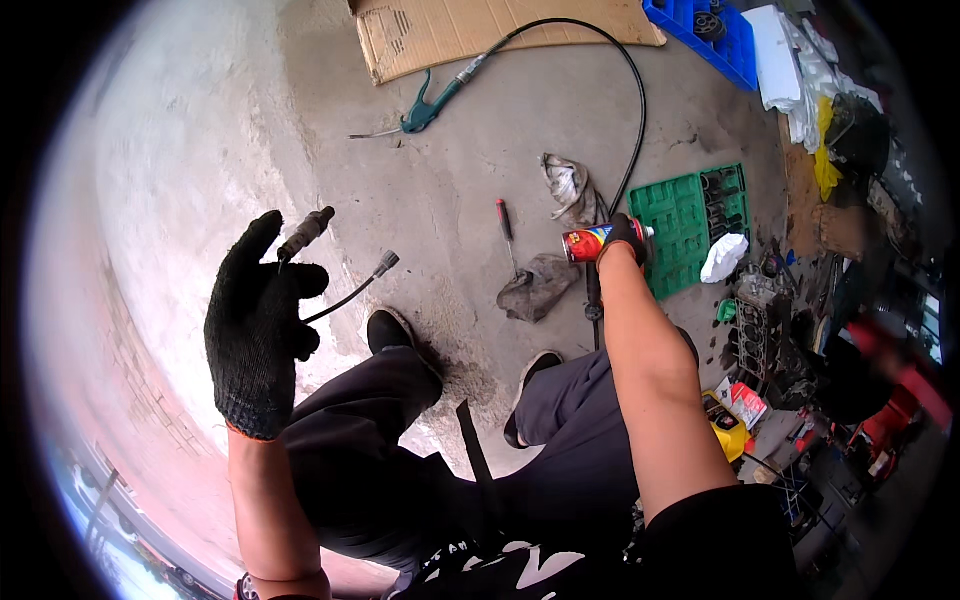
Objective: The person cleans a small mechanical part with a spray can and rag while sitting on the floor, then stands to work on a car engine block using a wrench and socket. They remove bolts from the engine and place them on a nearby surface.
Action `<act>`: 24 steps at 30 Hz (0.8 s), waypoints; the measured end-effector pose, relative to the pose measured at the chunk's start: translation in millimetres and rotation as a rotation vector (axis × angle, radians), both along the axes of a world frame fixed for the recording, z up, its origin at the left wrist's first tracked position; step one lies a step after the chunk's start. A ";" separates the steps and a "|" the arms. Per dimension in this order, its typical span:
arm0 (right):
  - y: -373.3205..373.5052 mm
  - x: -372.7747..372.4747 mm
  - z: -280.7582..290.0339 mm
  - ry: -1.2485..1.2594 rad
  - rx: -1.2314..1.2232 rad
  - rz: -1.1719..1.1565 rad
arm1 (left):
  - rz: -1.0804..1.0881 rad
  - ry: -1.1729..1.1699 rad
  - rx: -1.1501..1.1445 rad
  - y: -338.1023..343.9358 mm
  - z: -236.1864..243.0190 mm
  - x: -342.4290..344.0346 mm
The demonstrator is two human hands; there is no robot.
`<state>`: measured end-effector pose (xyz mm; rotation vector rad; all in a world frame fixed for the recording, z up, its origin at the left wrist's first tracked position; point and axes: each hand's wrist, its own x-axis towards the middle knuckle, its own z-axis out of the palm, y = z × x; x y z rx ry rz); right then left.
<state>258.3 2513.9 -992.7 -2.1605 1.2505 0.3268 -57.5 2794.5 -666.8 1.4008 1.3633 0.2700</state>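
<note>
My left hand (pixel 258 320), in a black knit glove, is raised at the left with its fingers closed around an oxygen sensor (pixel 306 234). The sensor's dark tip points up and to the right. From below the fingers comes its black cable, ending in a grey plug (pixel 385 264) that hangs free. On the right, my right hand (pixel 624 238), also dark-gloved, grips a red and blue spray can (pixel 586 244) lying sideways near the floor, its white end toward the right. Beside the can are a grey rag (pixel 538 288), a crumpled light cloth (pixel 570 190) and a red-handled screwdriver (pixel 504 222).
A teal air blow gun (pixel 428 110) on a black hose lies beyond, near a cardboard sheet (pixel 500 28). An open green tool case (pixel 665 220) sits right of my right hand. A blue tray (pixel 740 62), an engine part (pixel 752 335) and a yellow container (pixel 725 430) line the right side.
</note>
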 end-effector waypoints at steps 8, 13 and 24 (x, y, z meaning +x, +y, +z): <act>136.6 -14.8 252.6 -0.395 1.584 1.004 | 0.140 -0.111 0.108 9.9 26.7 -44.7; 136.6 -79.4 151.4 0.397 1.860 0.896 | -0.004 0.013 0.166 11.7 13.1 -47.0; 204.8 -144.4 250.7 -0.239 1.417 2.051 | 0.218 0.337 0.098 -2.7 -14.9 -151.7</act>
